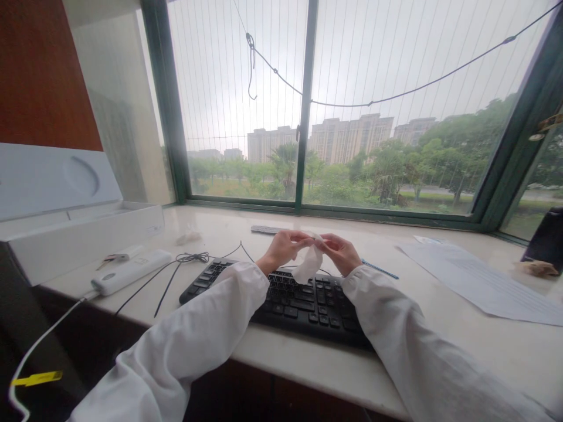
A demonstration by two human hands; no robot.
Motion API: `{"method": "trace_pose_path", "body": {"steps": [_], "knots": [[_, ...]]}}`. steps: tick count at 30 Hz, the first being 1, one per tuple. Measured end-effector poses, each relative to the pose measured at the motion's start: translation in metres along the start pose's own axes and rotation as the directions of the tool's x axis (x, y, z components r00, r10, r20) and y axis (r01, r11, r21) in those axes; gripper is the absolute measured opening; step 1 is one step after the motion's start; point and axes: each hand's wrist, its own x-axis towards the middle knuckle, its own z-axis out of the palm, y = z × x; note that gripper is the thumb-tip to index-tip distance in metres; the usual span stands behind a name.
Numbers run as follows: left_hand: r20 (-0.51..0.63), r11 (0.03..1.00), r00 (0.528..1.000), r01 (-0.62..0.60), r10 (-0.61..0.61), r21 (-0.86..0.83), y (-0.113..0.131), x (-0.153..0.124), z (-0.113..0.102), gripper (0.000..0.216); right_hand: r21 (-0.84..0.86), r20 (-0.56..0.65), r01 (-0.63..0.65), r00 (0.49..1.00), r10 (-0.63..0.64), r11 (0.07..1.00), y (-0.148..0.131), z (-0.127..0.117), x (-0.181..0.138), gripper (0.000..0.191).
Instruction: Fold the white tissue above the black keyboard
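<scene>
Both my hands are raised above a black keyboard (pixel 290 296) that lies on the pale stone sill. My left hand (pixel 284 249) and my right hand (pixel 338 252) each pinch the top edge of a small white wipe (pixel 308 264), which hangs down between them over the keys. My white sleeves reach in from the bottom of the view.
A white open box (pixel 74 231) stands at the left, with a white power strip (pixel 129 272) and black cables (pixel 180 264) beside it. Sheets of paper (pixel 479 281) lie at the right, a blue pen (pixel 380 271) behind the keyboard, a dark object (pixel 548 240) at far right. Window behind.
</scene>
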Motion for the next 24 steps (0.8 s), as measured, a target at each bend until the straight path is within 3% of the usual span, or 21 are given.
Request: {"method": "trace_pose_path", "body": {"steps": [3,11,17,24], "knots": [[0.088,0.996,0.995,0.054,-0.048,-0.077,-0.002,0.002,0.0,0.053,0.002,-0.008,-0.004,1.0,0.004,1.0,-0.001,-0.002,0.0,0.046],[0.121,0.985,0.991,0.07,-0.051,-0.158,-0.012,0.004,0.001,0.051,0.001,-0.049,-0.021,0.999,0.021,1.0,-0.001,-0.002,0.003,0.047],[0.079,0.997,0.995,0.057,-0.053,-0.05,-0.017,0.006,0.003,0.041,-0.053,-0.117,-0.108,0.988,0.102,0.993,0.0,-0.004,0.002,0.052],[-0.01,0.999,0.999,-0.043,0.043,0.019,-0.005,0.0,0.004,0.035,-0.119,-0.078,-0.151,0.987,0.142,0.981,-0.004,-0.003,0.0,0.056]]}}
